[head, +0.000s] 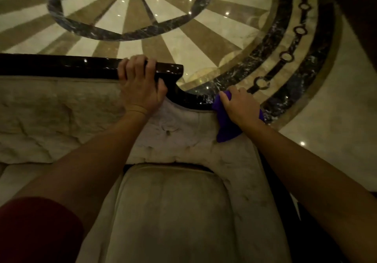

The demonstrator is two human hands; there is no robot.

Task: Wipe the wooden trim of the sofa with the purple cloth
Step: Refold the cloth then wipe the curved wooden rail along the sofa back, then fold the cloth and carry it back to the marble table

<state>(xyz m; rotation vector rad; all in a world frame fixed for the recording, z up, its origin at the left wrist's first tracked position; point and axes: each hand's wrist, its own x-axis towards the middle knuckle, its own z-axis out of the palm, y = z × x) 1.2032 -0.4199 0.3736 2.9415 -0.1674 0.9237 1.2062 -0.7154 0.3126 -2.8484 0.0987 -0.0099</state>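
Near: one cream upholstered seat cushion (173, 211).
Left hand (140, 85): fingers curled over dark glossy wooden trim (61, 66).
Right hand (238, 105): pressing one purple cloth (226, 128) on trim.

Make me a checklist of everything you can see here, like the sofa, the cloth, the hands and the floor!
Surface: pale tufted sofa back with a seat cushion below.
Job's things: dark glossy wooden trim along the sofa's top, curving down at the right; purple cloth pressed on the lower curved part.
Clutter: nothing seen.
Grippers: left hand grips the upper trim, bare; right hand holds the cloth against the trim.
Cables: nothing seen.
Surroundings: shiny patterned marble floor behind the sofa, reflecting small lights; dim room; red sleeve at lower left.
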